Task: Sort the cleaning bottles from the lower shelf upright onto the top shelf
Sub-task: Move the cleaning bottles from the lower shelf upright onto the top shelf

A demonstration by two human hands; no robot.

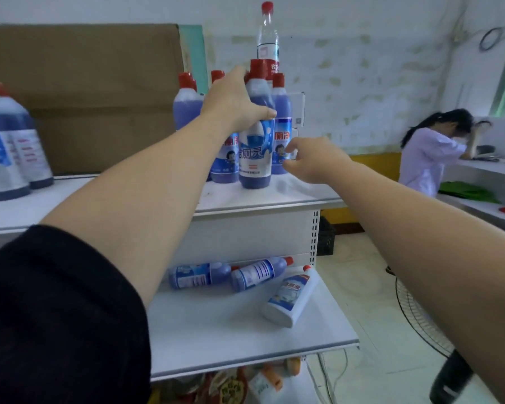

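Left hand (236,100) grasping an upright blue cleaner bottle (255,153) on the top shelf (260,199).

The left hand wraps around the shoulder of the blue cleaner bottle, below its red cap; the bottle stands at the shelf's front and holds blue liquid up to the shoulder. The right hand (312,158) hovers just beside the neighbouring bottle (282,112), fingers loosely curled and holding nothing. More red-capped bottles of blue liquid stand upright behind, and a taller clear bottle (267,33) rises at the rear. A further pair of bottles (9,141) stands well apart at the left. On the lower shelf (231,339) two blue-filled bottles (196,275) (260,274) lie on their sides, with an opaque white bottle (292,295) lying near them; its contents cannot be seen.
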